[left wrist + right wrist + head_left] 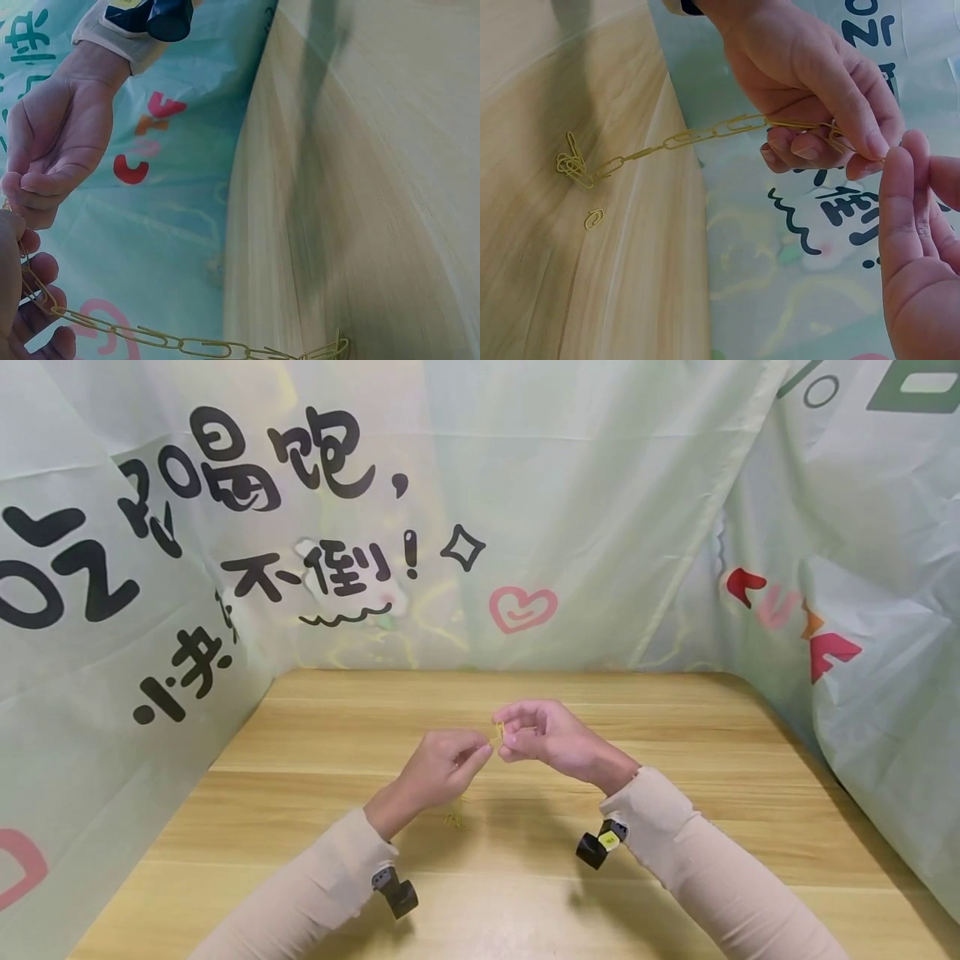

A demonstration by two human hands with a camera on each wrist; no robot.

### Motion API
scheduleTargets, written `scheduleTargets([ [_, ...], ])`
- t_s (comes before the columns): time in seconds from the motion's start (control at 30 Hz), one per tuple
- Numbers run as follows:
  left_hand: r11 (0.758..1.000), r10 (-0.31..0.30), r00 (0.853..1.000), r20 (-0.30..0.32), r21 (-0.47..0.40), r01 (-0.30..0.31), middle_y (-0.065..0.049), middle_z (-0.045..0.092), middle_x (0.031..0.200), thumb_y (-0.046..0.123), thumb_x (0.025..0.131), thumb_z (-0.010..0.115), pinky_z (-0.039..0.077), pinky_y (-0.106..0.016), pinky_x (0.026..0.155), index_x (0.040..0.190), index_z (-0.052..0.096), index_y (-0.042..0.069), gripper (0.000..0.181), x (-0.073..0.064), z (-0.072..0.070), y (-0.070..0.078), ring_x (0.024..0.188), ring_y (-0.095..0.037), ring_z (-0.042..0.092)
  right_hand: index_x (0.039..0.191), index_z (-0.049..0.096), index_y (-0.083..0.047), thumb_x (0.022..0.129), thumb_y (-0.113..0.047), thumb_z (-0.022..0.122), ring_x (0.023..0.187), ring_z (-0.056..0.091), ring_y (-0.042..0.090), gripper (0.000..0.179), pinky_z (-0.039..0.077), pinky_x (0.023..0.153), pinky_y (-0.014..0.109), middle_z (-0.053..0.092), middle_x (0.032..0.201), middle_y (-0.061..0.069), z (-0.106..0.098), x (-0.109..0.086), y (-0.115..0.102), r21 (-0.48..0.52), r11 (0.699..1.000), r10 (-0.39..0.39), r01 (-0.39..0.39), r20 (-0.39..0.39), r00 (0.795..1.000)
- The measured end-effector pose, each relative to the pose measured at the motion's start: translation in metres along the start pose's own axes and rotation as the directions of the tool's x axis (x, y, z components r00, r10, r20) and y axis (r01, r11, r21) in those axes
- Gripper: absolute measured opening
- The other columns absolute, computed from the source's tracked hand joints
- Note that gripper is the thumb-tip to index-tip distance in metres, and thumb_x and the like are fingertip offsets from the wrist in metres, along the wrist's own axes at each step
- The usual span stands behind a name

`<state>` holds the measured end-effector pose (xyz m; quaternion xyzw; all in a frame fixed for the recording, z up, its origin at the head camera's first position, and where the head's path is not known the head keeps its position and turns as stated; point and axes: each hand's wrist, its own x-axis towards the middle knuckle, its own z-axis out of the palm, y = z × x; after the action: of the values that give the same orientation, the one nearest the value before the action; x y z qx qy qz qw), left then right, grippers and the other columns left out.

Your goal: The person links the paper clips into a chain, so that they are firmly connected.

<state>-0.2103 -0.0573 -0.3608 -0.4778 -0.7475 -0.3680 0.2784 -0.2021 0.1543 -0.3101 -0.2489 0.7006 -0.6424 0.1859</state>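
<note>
A chain of gold paper clips (686, 137) runs from my left hand (442, 767) down to the tabletop. In the right wrist view its lower end lies bunched in a small heap (573, 166). My left hand's thumb and forefinger pinch the chain's upper end, and some links lie across its curled fingers. Fingertip to fingertip with it, my right hand (558, 739) pinches a gold paper clip (500, 732) at that end. Whether this clip is hooked into the chain is hidden by the fingers. One loose paper clip (594, 219) lies beside the heap.
Both hands are raised above a wooden table (525, 893). Pale printed cloth (600, 527) hangs behind it and on both sides. Each sleeved wrist carries a small black camera (396, 893).
</note>
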Motion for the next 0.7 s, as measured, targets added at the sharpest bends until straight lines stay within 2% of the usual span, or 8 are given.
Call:
scheduleTargets([
  [0.27,1.000,0.021,1.000,-0.005,0.007,-0.021,0.002,0.055,0.063,0.003,0.090,0.057,0.043,-0.014,0.052,0.080,0.065,0.003,0.013,-0.0012,0.0003,-0.0005,0.054,-0.005,0.047,0.121,0.047,0.013,0.095,0.002,0.055,0.078,0.065,0.018,0.030,0.054,0.084,0.039,0.054,0.089,0.009,0.0020,0.0004,0.0023,0.030,1.000,-0.010,0.010,-0.006,1.000],
  [0.7,0.999,0.018,1.000,-0.009,0.035,-0.018,0.003,0.053,0.061,0.006,0.092,0.055,0.042,-0.014,0.052,0.080,0.064,0.004,0.016,-0.0012,-0.0007,0.0029,0.054,-0.004,0.045,0.112,0.047,0.005,0.090,0.007,0.051,0.069,0.062,0.017,0.023,0.055,0.074,0.033,0.058,0.079,0.006,0.0031,0.0022,0.0042,0.050,0.999,-0.011,0.010,0.019,1.000],
])
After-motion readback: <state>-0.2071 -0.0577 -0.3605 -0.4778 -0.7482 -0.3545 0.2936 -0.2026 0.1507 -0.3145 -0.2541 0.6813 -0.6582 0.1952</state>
